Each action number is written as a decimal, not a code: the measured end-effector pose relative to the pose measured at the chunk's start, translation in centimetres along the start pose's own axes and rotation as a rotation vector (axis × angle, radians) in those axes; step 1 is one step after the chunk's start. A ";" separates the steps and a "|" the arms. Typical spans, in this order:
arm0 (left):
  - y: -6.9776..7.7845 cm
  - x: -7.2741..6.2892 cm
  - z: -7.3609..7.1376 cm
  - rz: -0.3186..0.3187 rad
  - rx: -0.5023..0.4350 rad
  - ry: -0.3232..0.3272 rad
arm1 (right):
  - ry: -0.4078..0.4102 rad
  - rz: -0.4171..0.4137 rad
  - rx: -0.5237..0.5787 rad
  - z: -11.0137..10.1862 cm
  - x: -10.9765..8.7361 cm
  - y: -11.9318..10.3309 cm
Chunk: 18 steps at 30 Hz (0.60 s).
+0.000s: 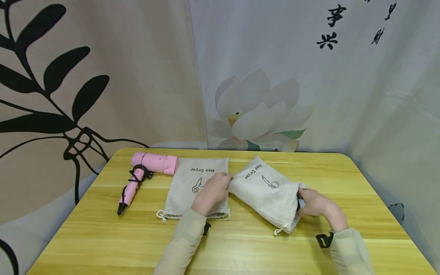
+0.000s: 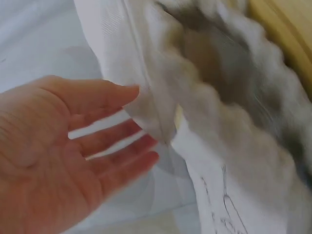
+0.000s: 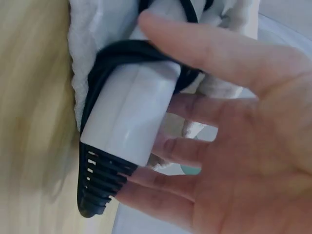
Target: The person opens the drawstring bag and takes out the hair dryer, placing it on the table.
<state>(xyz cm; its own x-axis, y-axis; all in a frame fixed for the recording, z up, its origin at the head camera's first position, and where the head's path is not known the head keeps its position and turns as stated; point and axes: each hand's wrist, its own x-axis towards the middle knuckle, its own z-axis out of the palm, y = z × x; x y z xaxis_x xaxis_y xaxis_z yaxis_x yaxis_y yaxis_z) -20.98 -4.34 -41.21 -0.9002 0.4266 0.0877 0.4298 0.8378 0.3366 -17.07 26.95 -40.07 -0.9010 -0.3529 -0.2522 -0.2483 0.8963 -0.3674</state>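
A beige drawstring bag (image 1: pixel 264 191) marked "Hair Dryer" lies tilted on the table, bulging. My left hand (image 1: pixel 214 191) reaches across a second, flatter drawstring bag (image 1: pixel 183 191) and holds the first bag's left corner; in the left wrist view my thumb lies over the fabric with the fingertips at its edge. At the bulging bag's mouth, my right hand (image 1: pixel 314 202) grips the white handle of a hair dryer (image 3: pixel 131 107), which has a black cord wound round it and a ribbed black end. The bag hides the rest of the dryer.
A pink hair dryer (image 1: pixel 154 163) with its black cord wound round the handle lies at the table's back left, beside the flat bag. The wooden table (image 1: pixel 261 252) ends at a curtain (image 1: pixel 165 76) behind it.
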 end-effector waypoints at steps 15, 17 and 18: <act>0.9 0.7 2.5 0.037 -0.251 -0.192 | 0.047 0.088 -0.077 0.7 0.8 -1.1; 0.9 0.7 2.8 0.014 -0.285 -0.222 | 0.043 0.087 -0.076 0.6 0.9 -1.0; 0.9 0.8 2.9 0.001 -0.298 -0.236 | 0.043 0.084 -0.077 0.6 0.9 -0.9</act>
<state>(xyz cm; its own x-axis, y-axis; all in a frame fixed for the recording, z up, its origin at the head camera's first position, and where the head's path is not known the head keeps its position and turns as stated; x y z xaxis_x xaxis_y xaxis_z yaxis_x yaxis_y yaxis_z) -21.05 -2.24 -43.52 -0.8437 0.5236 -0.1184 0.3605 0.7160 0.5977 -17.43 25.65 -40.53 -0.9337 -0.2657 -0.2400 -0.1968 0.9408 -0.2760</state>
